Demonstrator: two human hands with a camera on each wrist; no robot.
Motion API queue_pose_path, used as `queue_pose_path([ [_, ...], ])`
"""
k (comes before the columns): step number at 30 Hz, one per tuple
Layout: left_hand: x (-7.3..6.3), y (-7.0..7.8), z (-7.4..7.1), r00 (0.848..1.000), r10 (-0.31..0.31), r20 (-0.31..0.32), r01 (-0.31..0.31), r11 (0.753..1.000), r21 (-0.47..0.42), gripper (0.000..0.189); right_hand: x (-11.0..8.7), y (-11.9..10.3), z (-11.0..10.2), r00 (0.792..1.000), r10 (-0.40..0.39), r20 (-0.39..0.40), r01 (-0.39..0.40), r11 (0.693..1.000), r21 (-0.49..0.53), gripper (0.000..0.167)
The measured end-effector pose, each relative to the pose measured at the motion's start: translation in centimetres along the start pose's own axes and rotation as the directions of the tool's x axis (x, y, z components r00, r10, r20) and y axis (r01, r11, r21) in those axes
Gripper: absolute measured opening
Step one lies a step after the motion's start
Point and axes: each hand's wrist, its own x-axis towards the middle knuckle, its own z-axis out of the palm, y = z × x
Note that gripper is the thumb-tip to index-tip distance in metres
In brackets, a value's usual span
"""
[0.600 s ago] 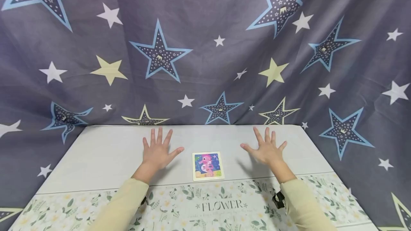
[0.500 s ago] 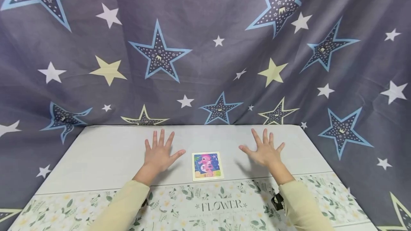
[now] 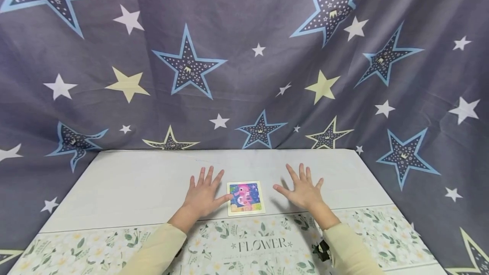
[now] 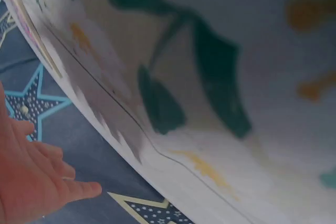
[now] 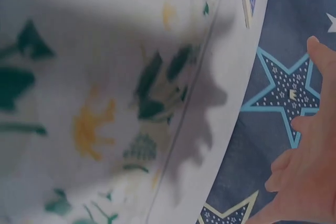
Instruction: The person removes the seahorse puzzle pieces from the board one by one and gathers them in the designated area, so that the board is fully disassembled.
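Nearest, a floral strip (image 3: pixel 214 241) crosses the bench (image 3: pixel 133 190). Beyond it, the seahorse board (image 3: pixel 246 198) lies flat, face up, between the left hand (image 3: pixel 202 197) and right hand (image 3: pixel 304 192), presumably for either's reach. Each grip holds nothing, fingers spread apart; the left thumb overlaps the board's edge, contact undeterminable. The right hand stands clear. Behind hangs a starry curtain (image 3: pixel 244 84).

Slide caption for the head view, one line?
Left hand and right hand, fingers spread over a table, flanking a pink seahorse picture.
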Motion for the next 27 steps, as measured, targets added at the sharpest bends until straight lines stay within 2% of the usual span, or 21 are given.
queue_pose_path([
  [6,-0.2,0.8,0.4,0.998,0.049,0.04,-0.05,0.998,0.023,0.085,-0.4,-1.0,1.4,0.999,-0.05,-0.005,0.05,0.999,0.002,0.089],
  [11,-0.3,1.6,0.6,0.99,0.105,0.09,-0.105,0.994,-0.001,0.083,-0.8,-1.8,2.4,0.997,-0.083,-0.002,0.083,0.997,0.01,0.086],
  [21,-0.2,2.5,0.6,0.956,0.213,0.203,-0.219,0.976,0.007,0.081,-1.0,-3.3,3.8,0.988,-0.151,0.037,0.15,0.988,0.031,0.084],
  [27,-0.1,2.7,0.4,0.938,0.269,0.216,-0.277,0.961,0.003,0.079,-0.9,-4.0,4.2,0.98,-0.18,0.08,0.18,0.984,0.007,0.085],
])
